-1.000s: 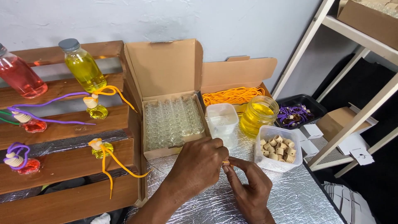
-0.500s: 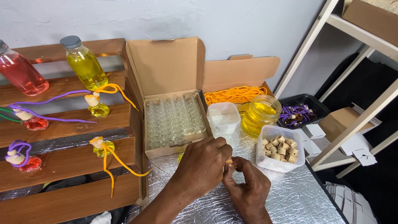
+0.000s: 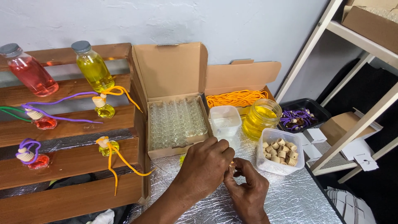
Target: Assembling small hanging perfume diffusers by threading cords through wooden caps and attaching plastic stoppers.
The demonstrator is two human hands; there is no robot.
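On the foil-covered tabletop [image 3: 286, 199], w/ the box of small glass vials [image 3: 176, 122] and the jar of yellow liquid [image 3: 260, 118] just beyond the knuckles, a slip could knock the jar, imo. Left hand [image 3: 205, 164] curled shut, right hand [image 3: 248, 188] pinched, both on a tiny cork-coloured piece [image 3: 231, 164], mostly hidden, between the fingertips.

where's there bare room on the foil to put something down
Bare foil lies in front of the tub of wooden caps, right of the right hand. A smaller patch sits left of the left hand, below the box of glass vials. Between that box, the empty cup and the yellow jar it is crowded.
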